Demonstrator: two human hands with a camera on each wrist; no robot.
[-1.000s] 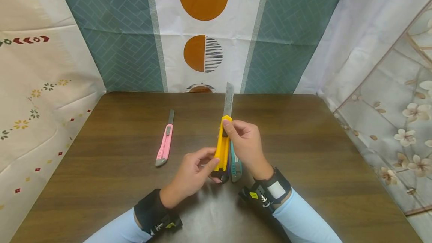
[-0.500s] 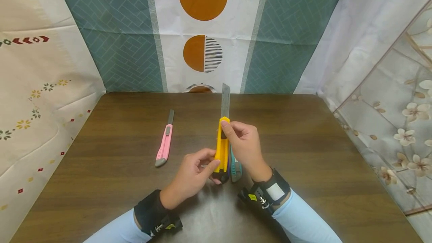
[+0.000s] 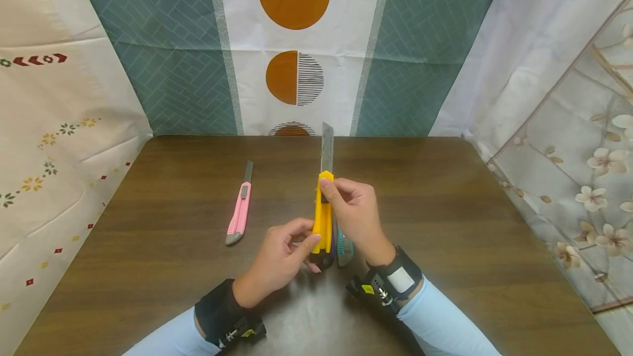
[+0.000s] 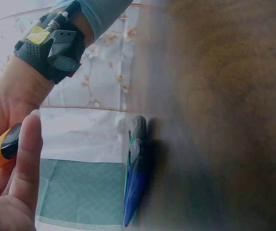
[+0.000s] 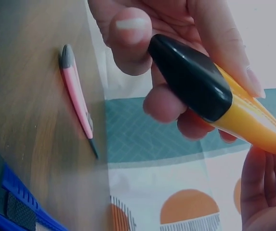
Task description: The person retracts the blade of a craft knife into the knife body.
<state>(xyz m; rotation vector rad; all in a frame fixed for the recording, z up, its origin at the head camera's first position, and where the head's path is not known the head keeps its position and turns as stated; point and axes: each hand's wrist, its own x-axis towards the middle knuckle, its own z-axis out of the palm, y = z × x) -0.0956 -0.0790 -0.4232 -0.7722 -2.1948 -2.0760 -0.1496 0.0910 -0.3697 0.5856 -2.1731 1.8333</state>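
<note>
A yellow utility knife (image 3: 323, 218) with a black end cap is held above the table, its long blade (image 3: 327, 147) extended and pointing away. My left hand (image 3: 282, 254) pinches the rear of its handle between thumb and fingers. Near the blade end, my right hand (image 3: 358, 213) grips the handle, thumb on top by the slider. The black cap (image 5: 195, 77) shows large in the right wrist view, among the left fingers. Beneath, a teal utility knife (image 3: 344, 246) and a blue one (image 4: 137, 187) lie side by side on the table, partly hidden by the held knife in the head view.
A pink utility knife (image 3: 239, 213) with its blade out lies left of the hands on the brown wooden table (image 3: 163, 268). Patterned cloth (image 3: 405, 70) hangs behind the table's far edge and along both sides.
The yellow knife's blade tip has swung slightly left, and the handle has shifted a little left with both hands. Their grips look the same.
</note>
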